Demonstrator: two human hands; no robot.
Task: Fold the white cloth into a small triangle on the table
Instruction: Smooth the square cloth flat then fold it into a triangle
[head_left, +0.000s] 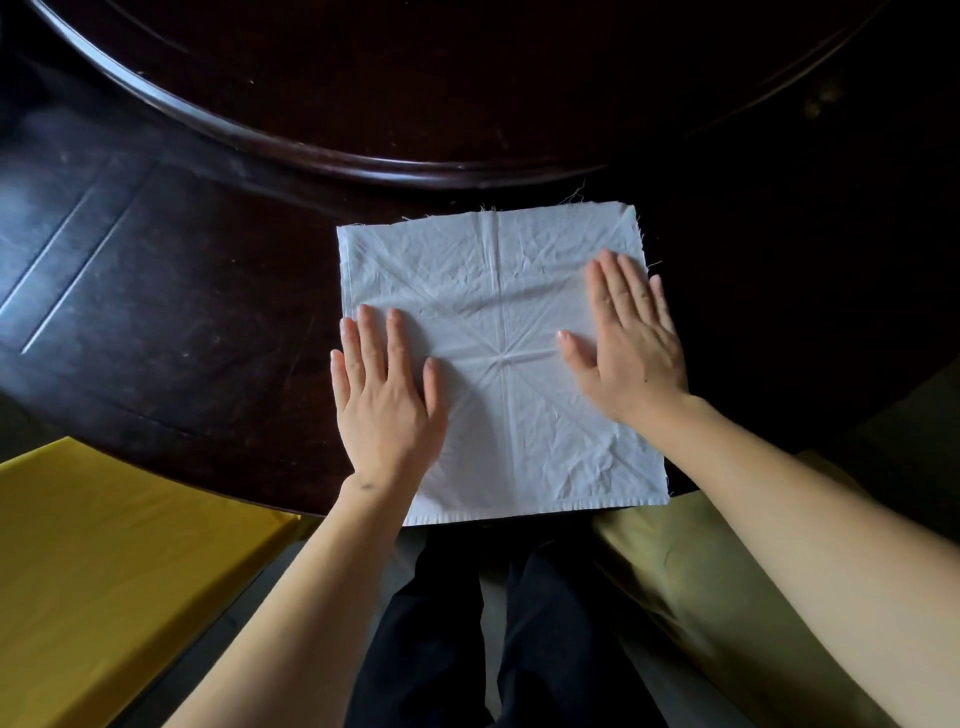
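From the head camera, the white cloth lies spread out as a single flat square on the dark table, its near edge at the table's rim just in front of the person's lap. Both hands rest palm-down on it with fingers straight and held close together, pinching nothing: the left hand covers the cloth's left side, its outer fingers reaching just past the left edge, while the right hand lies on the right half, its little finger at the right edge. Placed this way, the hands seem to be flattening the fabric and holding it square before any fold is made, so the folding itself looks not yet begun. The cloth is thin and crumpled, with frayed threads along its far edge. Crease lines radiate from a point near its middle, one running straight toward the far edge and others going diagonally to the corners. A raised round centre sits beyond the cloth, and yellow seats flank the person.
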